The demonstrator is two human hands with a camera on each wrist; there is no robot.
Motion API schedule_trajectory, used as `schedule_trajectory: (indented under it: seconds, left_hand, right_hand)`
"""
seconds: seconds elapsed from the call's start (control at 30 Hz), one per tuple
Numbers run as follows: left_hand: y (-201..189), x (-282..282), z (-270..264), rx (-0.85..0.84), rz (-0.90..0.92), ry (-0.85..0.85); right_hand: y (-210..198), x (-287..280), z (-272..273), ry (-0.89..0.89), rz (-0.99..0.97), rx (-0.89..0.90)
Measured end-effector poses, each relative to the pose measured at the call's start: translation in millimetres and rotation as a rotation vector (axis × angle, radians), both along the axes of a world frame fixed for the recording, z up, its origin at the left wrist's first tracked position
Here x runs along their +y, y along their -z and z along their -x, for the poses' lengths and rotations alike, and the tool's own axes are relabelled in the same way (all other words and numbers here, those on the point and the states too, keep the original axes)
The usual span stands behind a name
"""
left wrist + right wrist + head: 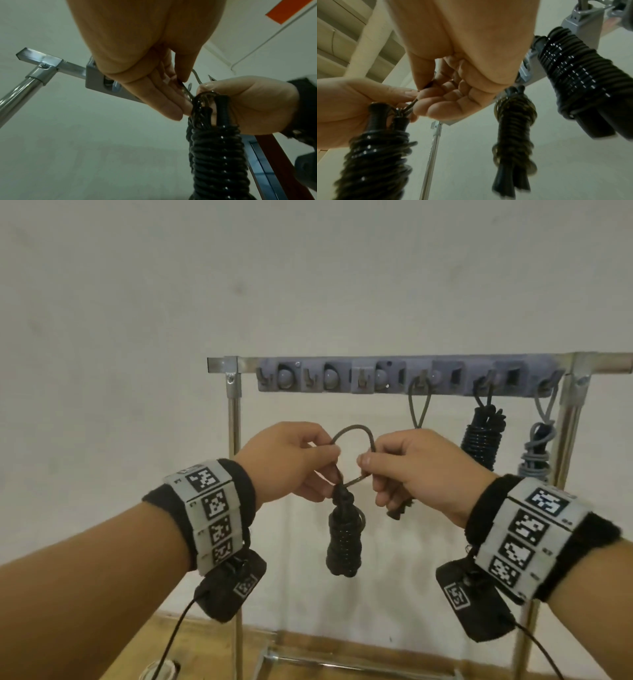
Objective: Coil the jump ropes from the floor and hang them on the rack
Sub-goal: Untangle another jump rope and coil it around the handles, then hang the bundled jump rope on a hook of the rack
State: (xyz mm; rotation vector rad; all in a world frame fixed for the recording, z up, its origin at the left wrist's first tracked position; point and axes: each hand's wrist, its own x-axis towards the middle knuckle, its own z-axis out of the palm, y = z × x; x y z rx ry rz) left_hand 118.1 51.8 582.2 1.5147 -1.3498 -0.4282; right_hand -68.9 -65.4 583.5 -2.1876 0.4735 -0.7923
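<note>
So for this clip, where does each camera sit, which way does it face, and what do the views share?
Head: worn high, facing the rack; both forearms, left hand and right hand show.
Left wrist: under the left hand, looking up along its fingers.
Right wrist: under the right hand, looking up past its fingers.
Shared: all show the held black coiled rope.

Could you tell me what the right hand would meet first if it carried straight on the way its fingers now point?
Probably the left hand: the right hand points leftward at it, both pinching the loop of the coiled black rope, thumbs nearly touching. Depth is unclear, so it might graze past.
</note>
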Motion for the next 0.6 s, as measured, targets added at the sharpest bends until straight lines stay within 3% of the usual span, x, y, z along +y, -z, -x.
schedule_trajectory:
  seconds: [0.3,0.6]
  left_hand:
    - [-50,-41,1,0.238,0.232,-0.080]
    - [-62,-73,0,0.193,0.288,-0.208]
  right_hand:
    - [-51,-26,-3,0.276,0.323,-0.083]
    - [-70,-45,-33,0.402,0.278,-0.001]
